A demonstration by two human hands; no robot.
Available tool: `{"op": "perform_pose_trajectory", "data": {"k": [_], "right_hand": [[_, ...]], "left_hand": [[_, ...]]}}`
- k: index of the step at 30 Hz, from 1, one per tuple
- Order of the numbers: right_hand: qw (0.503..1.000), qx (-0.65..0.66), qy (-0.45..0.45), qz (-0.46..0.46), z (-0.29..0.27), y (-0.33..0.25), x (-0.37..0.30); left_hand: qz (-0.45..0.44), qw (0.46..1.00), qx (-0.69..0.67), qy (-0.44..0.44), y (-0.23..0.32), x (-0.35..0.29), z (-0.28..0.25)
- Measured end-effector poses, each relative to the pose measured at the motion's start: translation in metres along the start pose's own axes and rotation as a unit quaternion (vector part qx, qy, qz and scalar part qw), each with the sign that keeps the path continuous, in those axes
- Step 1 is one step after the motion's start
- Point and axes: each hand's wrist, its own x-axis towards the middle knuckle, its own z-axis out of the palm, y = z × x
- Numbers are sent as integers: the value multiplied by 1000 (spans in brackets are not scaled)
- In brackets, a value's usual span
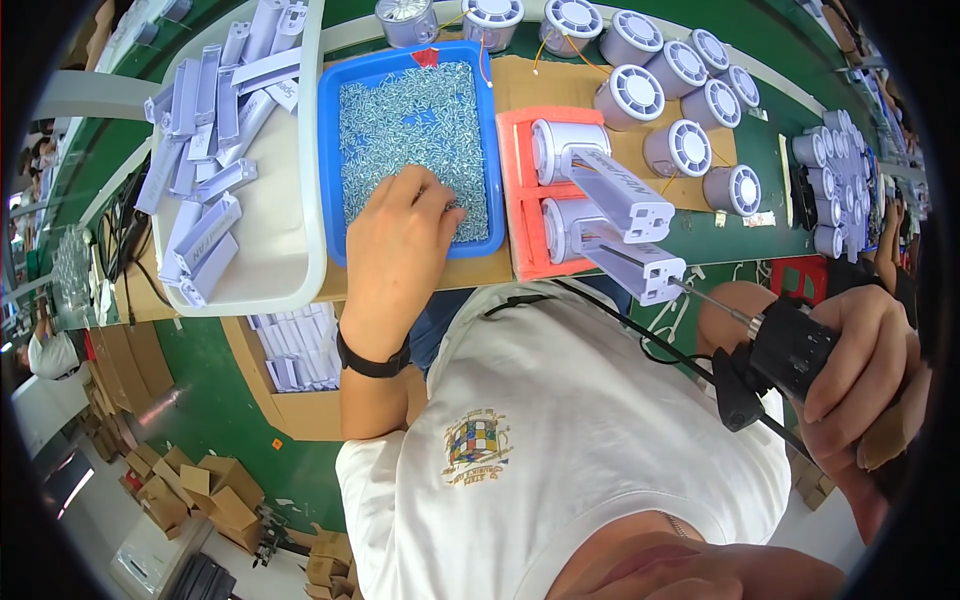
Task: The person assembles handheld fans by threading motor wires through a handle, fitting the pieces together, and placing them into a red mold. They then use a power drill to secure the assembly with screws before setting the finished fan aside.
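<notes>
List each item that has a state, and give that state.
Left hand: fingers curled, among the screws
Right hand: closed around the black screwdriver
Black screwdriver: held; running or not, cannot tell
Blue tray: uncovered, screws spread inside
Foam cradle: occupied by two fan units on their sides
White bin: uncovered, partly filled
Lower carton: open, holding white pieces

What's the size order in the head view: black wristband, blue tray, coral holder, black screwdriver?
1. Blue tray
2. Coral holder
3. Black wristband
Unranked: black screwdriver, since the right hand hides part of it.
</notes>
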Motion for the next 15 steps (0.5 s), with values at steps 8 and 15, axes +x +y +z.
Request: {"op": "perform_pose_trajectory", "data": {"k": [8, 15], "right_hand": [[1000, 18, -17, -12, -7, -2, 2], [999, 27, -24, -21, -16, -4, -2]], "left_hand": [[16, 999, -44, 7, -3, 3, 0], [-39, 985, -167, 23, 8, -2, 5]]}}
